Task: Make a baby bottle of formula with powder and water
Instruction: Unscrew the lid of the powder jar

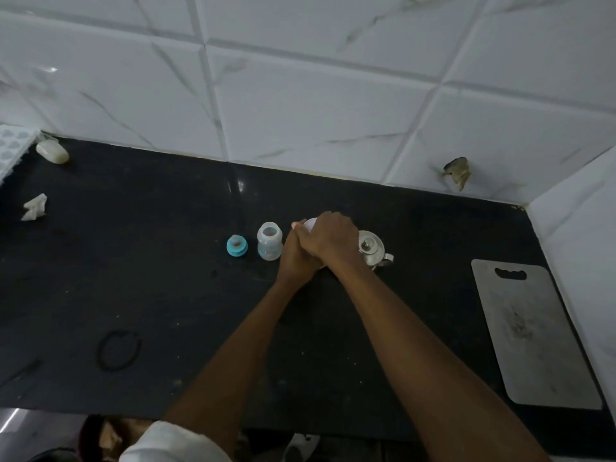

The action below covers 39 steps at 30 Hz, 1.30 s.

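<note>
An open clear baby bottle [269,245] stands upright on the black counter [150,268]. Its teal nipple cap [236,246] lies just to its left. To the right of the bottle, both hands wrap a white container [309,224], mostly hidden; only a sliver of its white top shows. My left hand [295,258] grips its side from the left. My right hand [331,240] is curled over its top. A small steel kettle with a lid [371,250] stands right behind my right hand.
A grey cutting board [530,335] lies at the right by the tiled side wall. A black ring [118,350] lies front left. A crumpled tissue [35,206], a pale soap-like lump [52,153] and a white tray [13,146] sit at the far left.
</note>
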{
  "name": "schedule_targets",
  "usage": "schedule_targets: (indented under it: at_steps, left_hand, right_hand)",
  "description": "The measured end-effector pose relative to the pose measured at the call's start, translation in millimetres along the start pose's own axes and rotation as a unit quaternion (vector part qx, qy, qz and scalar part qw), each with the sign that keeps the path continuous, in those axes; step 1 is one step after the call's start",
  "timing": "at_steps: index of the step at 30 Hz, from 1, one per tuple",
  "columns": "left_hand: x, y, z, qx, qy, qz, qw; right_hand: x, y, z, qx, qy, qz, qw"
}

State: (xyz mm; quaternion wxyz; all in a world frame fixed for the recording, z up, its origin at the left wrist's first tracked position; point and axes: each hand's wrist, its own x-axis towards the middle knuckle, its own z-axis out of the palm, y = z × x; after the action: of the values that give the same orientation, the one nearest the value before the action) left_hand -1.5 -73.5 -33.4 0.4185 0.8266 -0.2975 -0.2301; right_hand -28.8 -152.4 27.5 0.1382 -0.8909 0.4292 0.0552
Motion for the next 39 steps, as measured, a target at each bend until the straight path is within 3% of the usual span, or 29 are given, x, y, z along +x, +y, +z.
schedule_targets:
  at_steps: [4, 7, 12, 19, 26, 29, 31, 34, 39]
  left_hand:
    - [3.7, -5.2, 1.0, -0.062, 0.022, -0.012, 0.998]
    - [4.6, -4.5, 0.8, -0.046, 0.004, -0.010, 0.999]
    - [4.9, -14.9, 2.0, -0.111, 0.044, -0.022, 0.993]
    - [6.6, -19.5, 3.0, -0.085, 0.031, -0.004, 0.996]
    - [10.2, -19.9, -0.9, -0.065, 0.026, -0.011, 0.997]
    - [7.9, -16.7, -0.6, -0.067, 0.016, 0.014, 0.997]
    - [6.0, -12.6, -1.3, -0.071, 0.010, 0.018, 0.997]
    - [6.9, -11.2, -1.4, -0.019, -0.016, 0.019, 1.000]
    - [11.2, -17.9, 1.7, 0.064, -0.061, 0.043, 0.995]
  right_hand:
    - [0.1, 2.0, 2.4, 0.008, 0.003, -0.015, 1.000]
    - [2.3, 2.2, 5.5, 0.003, 0.002, -0.036, 0.999]
    - [8.3, 2.9, 8.6, -0.059, -0.031, -0.106, 0.992]
    - [5.9, 11.9, -7.7, -0.111, -0.043, -0.206, 0.971]
    - [9.8, 15.3, -40.1, -0.159, -0.206, -0.256, 0.931]
    - [8.8, 3.7, -48.6, -0.068, -0.220, -0.204, 0.951]
    - [6.9, -7.8, -50.6, -0.026, -0.140, -0.131, 0.981]
    - [-1.3, -24.7, -43.5, -0.064, -0.036, -0.053, 0.996]
    - [-12.0, -29.8, -30.7, -0.166, -0.088, -0.032, 0.982]
